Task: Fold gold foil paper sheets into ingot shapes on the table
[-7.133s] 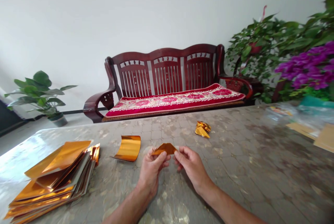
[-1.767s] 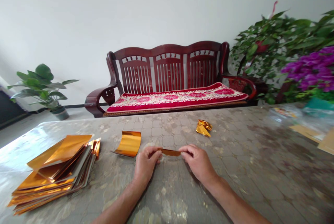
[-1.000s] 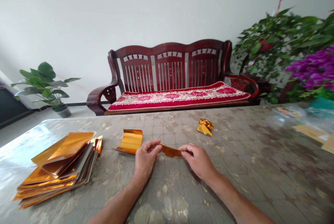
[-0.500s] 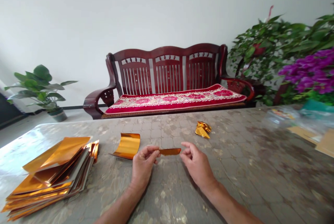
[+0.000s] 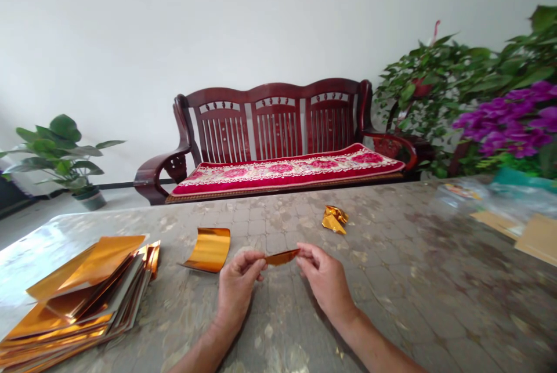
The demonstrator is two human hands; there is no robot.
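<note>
A narrow folded strip of gold foil paper (image 5: 282,257) is held just above the table between both hands. My left hand (image 5: 237,285) pinches its left end with thumb and fingertips. My right hand (image 5: 324,281) pinches its right end the same way. A curled gold sheet (image 5: 209,249) lies on the table just left of my left hand. A small folded gold piece (image 5: 333,219) rests farther back, beyond my right hand. A stack of gold foil sheets (image 5: 73,297) lies at the near left.
The table (image 5: 426,280) has a patterned stone-look top under a clear cover. Plastic bags and brown paper (image 5: 509,216) lie at the right edge. A dark red wooden bench (image 5: 278,141) stands behind the table, with potted plants on both sides.
The folded gold piece was pressed on the table and is now lifted slightly, held as a thin strip by both ends. The view has shifted a little.
</note>
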